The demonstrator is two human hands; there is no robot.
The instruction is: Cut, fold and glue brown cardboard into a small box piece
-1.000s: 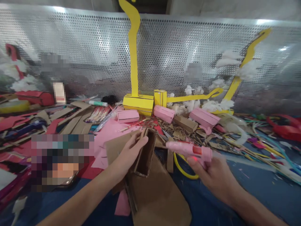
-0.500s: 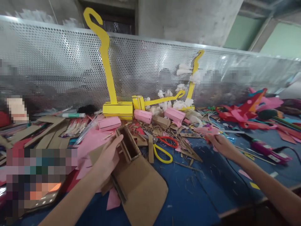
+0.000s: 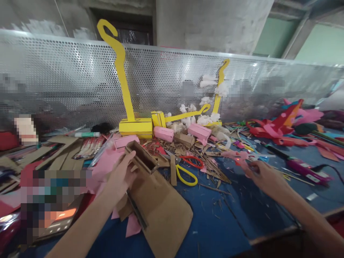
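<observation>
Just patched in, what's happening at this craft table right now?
A person is working at a cluttered blue table. Their left hand grips a small open cardboard box joined to a larger cardboard piece. Their right hand is at a pink glue gun lying off to the right; its grip looks loose. Scissors lie between the hands.

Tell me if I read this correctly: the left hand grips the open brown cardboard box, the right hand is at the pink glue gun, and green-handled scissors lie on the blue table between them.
Not quite. In the head view the scissors have one yellow and one red handle, not green. The rest stands: the left hand grips the cardboard box, the right hand is at the pink glue gun, and the scissors lie on the blue table between them.
</observation>
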